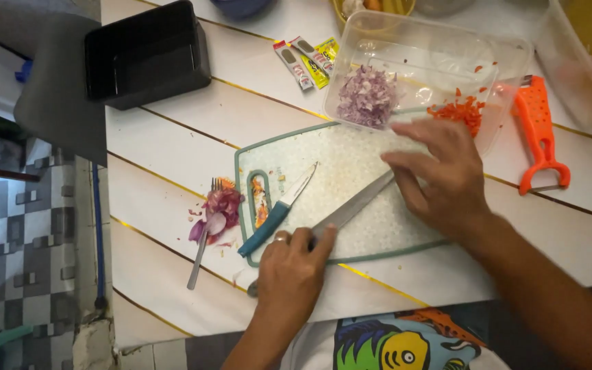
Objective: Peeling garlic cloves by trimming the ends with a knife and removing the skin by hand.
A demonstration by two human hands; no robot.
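Observation:
My left hand [290, 266] is closed on the handle of a long kitchen knife [354, 205], near the front edge of a white cutting board with a teal rim [351, 171]. The blade runs up and right across the board. Its tip lies under the fingers of my right hand [440, 179], which rests palm down on the board's right side and grips nothing. A smaller knife with a teal handle [274, 218] lies on the board's left part, just beside my left hand.
A clear plastic container [419, 48] behind the board holds chopped purple onion [368, 96] and chopped red bits [462, 111]. An orange peeler [539, 137] lies right. A fork [202, 247] sits in onion peelings left. A black box [146, 55] and small sachets [310, 58] sit farther back.

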